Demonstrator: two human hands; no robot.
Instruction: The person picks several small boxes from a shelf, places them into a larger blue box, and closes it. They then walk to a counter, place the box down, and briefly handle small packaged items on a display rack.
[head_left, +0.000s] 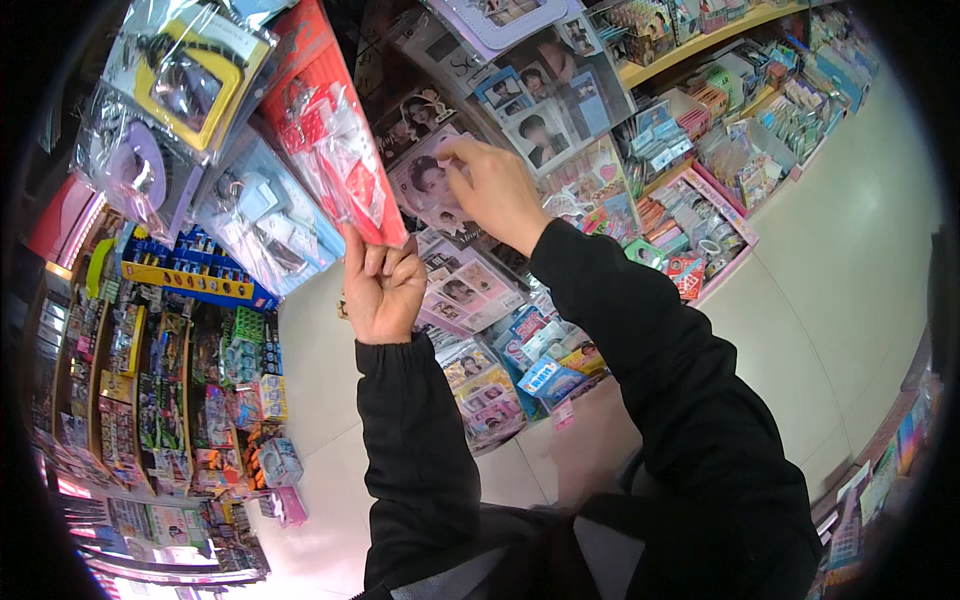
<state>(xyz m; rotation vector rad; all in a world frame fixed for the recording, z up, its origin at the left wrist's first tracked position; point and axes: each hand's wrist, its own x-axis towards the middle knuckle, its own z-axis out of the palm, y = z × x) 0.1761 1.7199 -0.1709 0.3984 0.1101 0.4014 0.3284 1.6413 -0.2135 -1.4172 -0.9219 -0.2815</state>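
My left hand (384, 289) pinches the bottom end of a red hanging package (341, 142), which has red and white items under clear plastic. To its right, my right hand (495, 187) has bent fingers against a plastic-sleeved photo card pack (427, 176) with a portrait on it. Whether those fingertips grip the sleeve or only touch it, I cannot tell. Above that hand hangs another photo pack (551, 120) in clear plastic. Below it is a pink photo pack (472, 289).
Packaged yellow (187, 82), lilac (139, 169) and pale blue (262, 217) accessories hang at left. Crowded wooden shelves (135, 390) stand beyond them. At right, a pink-edged bin (697, 232) holds small goods. Pale floor tiles (825, 300) run beside the displays.
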